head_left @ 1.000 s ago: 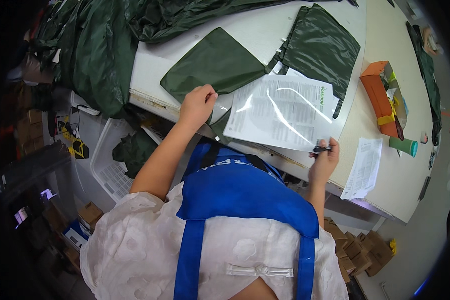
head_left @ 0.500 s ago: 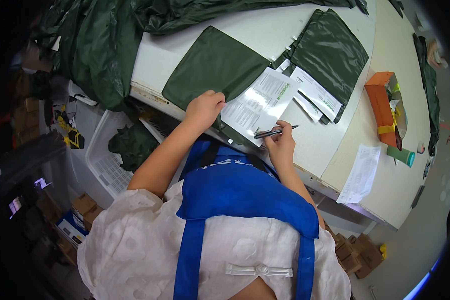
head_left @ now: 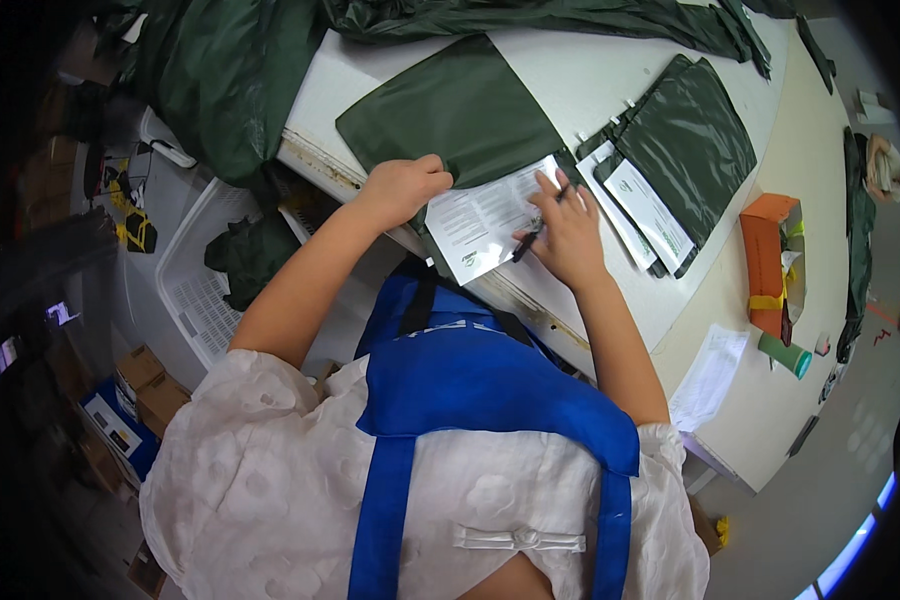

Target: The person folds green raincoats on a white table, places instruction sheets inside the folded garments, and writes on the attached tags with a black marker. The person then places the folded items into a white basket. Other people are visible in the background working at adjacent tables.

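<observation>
A folded dark green fabric piece (head_left: 460, 110), pouch-like, lies on the table in front of me. My left hand (head_left: 407, 190) is closed on its near edge, fingers pinched together. Partly under that edge is a glossy white printed sheet (head_left: 470, 235), its near corner sticking out over the green cloth. My right hand (head_left: 573, 232) rests at the sheet's right side, fingertips on the paper. A dark pen (head_left: 526, 244) is tucked between that hand's fingers and points down toward the sheet. How far the sheet reaches under the fabric is hidden.
To the right lie folded green pouches (head_left: 685, 150) with white printed cards (head_left: 650, 210). Farther right are an orange box (head_left: 765, 255), a green roll (head_left: 785, 355) and a paper list (head_left: 710, 375). Green fabric (head_left: 210, 90) drapes over the far left; below is a white crate (head_left: 195, 300).
The sheet has shifted left and gone farther under the green fabric's edge. My right hand has moved up onto the paper, its fingers now more spread around the pen. My left hand still pinches the fabric.
</observation>
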Action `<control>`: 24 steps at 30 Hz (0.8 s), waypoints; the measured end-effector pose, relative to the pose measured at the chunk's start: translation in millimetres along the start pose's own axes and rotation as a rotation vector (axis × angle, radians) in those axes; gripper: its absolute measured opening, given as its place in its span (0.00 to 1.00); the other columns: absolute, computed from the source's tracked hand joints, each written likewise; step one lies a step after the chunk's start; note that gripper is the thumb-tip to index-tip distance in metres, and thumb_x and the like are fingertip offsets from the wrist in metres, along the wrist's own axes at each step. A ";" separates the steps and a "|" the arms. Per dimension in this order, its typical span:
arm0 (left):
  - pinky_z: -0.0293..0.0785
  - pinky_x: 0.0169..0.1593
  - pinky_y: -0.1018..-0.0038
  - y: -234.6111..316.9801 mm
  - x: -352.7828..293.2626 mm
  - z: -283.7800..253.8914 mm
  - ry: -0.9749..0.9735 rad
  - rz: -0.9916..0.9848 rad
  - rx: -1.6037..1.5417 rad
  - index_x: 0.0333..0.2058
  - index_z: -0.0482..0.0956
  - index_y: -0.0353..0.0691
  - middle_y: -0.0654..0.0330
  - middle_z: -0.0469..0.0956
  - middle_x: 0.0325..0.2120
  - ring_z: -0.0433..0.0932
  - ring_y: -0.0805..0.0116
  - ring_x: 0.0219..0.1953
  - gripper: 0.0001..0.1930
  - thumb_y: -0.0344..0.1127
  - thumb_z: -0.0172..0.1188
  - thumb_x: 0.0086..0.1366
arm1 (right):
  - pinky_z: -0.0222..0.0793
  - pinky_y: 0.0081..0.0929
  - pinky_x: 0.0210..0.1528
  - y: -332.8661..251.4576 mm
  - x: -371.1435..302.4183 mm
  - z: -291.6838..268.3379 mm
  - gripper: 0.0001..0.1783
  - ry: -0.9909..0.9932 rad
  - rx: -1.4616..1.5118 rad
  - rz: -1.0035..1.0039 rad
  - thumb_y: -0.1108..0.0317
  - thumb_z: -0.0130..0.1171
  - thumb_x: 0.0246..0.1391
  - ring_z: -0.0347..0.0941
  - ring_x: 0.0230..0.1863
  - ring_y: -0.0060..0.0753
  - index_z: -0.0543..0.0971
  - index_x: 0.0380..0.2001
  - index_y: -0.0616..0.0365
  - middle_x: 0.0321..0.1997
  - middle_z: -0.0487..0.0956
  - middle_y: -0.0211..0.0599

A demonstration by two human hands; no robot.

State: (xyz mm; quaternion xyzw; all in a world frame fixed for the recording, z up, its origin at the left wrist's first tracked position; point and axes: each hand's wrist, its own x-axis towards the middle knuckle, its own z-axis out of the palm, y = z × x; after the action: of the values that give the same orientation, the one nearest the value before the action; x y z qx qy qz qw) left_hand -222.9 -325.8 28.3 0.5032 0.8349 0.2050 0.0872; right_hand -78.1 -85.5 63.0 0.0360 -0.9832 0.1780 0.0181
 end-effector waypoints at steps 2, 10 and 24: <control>0.70 0.28 0.64 1.2 -6.7 3.6 -0.006 -0.022 -0.035 0.30 0.72 0.46 0.63 0.70 0.29 0.75 0.59 0.27 0.03 0.33 0.55 0.55 | 0.42 0.48 0.66 2.1 15.7 18.0 0.30 -0.073 -0.058 -0.031 0.52 0.66 0.39 0.51 0.68 0.43 0.71 0.46 0.49 0.64 0.62 0.34; 0.72 0.34 0.73 30.4 -81.9 32.1 0.515 -0.843 -0.631 0.36 0.76 0.41 0.60 0.75 0.29 0.76 0.68 0.28 0.10 0.37 0.62 0.57 | 0.51 0.46 0.62 -3.1 48.8 31.5 0.28 0.063 0.076 -0.077 0.59 0.66 0.40 0.60 0.62 0.47 0.71 0.46 0.53 0.57 0.70 0.39; 0.58 0.20 0.85 89.2 -110.3 58.8 0.156 -1.163 -1.444 0.35 0.79 0.37 0.64 0.80 0.28 0.64 0.85 0.16 0.08 0.35 0.56 0.60 | 0.68 0.24 0.39 -75.5 -2.6 64.5 0.04 -0.170 1.137 0.190 0.75 0.62 0.46 0.73 0.35 0.30 0.80 0.29 0.61 0.34 0.77 0.40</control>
State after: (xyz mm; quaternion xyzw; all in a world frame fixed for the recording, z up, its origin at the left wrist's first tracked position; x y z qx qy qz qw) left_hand -77.6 -370.9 7.0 -0.1857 0.6294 0.6322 0.4119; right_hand -71.2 -178.5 28.9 -0.0341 -0.7301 0.6752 -0.0993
